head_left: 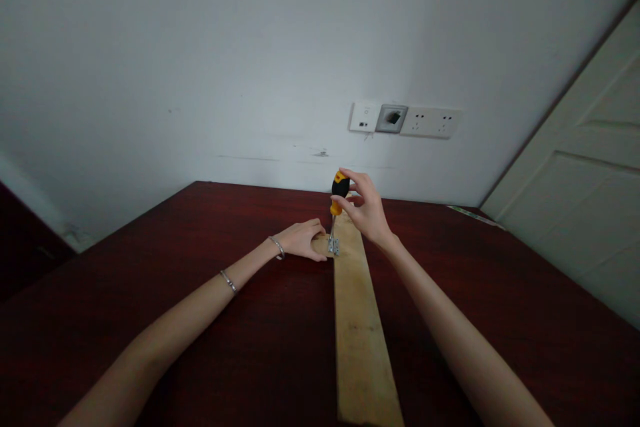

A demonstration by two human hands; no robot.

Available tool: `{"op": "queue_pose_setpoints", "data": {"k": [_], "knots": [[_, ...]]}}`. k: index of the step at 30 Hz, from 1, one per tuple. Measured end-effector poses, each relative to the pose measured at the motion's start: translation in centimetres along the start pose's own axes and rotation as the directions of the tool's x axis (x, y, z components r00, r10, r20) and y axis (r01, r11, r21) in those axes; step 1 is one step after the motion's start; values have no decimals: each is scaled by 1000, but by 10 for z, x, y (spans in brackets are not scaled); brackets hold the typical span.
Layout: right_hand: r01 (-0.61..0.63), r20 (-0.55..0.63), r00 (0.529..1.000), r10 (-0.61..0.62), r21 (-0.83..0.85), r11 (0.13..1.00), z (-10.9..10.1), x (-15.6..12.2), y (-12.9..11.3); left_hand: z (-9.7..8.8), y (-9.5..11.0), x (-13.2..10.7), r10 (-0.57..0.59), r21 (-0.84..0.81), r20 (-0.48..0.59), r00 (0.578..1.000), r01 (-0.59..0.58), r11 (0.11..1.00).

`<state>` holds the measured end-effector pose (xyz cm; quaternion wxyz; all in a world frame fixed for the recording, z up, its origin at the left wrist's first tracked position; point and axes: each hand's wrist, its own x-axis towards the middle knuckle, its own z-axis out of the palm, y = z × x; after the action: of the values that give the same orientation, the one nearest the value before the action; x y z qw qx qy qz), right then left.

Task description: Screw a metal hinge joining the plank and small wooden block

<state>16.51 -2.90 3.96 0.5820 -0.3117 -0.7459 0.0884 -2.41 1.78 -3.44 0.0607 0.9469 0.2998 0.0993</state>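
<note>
My right hand (367, 207) grips a screwdriver (341, 185) with a yellow and black handle, thumb and fingers around it. The shaft points down, its tip at a small metal hinge (334, 247). That hinge lies across the joint between a long wooden board (357, 320) and a short wooden piece (321, 245) to its left. My left hand (301, 239) is closed around the short piece, thumb on the near side and fingers on the far side. Whether the tip sits in a screw is too small to tell.
Everything rests on a dark red table (240, 360), its far edge against a pale wall (250, 67). Sockets and switch plates (430, 122) are on the wall. A white panelled door (590, 200) stands at the right. A thin printed strip (475, 215) lies at the table's far right edge.
</note>
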Motion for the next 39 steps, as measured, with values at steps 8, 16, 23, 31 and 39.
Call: {"op": "queue_pose_setpoints", "data": {"k": [8, 16, 23, 31, 39], "knots": [[-10, 4, 1000, 10, -5, 1000, 1, 0, 1, -3, 3, -1, -17, -6, 15, 1000, 17, 1000], [1, 54, 999, 0, -24, 1000, -5, 0, -8, -3, 3, 0, -14, -5, 17, 1000, 14, 1000], [-45, 14, 999, 44, 35, 998, 2, 2, -3, -2, 2, 0, -21, -13, 13, 1000, 21, 1000], [-38, 72, 997, 34, 42, 998, -4, 1, -7, -2, 3, 0, -37, -15, 25, 999, 37, 999], [-28, -13, 1000, 28, 31, 999, 1, 2, -1, -2, 3, -1, -50, -15, 27, 998, 50, 999]]}}
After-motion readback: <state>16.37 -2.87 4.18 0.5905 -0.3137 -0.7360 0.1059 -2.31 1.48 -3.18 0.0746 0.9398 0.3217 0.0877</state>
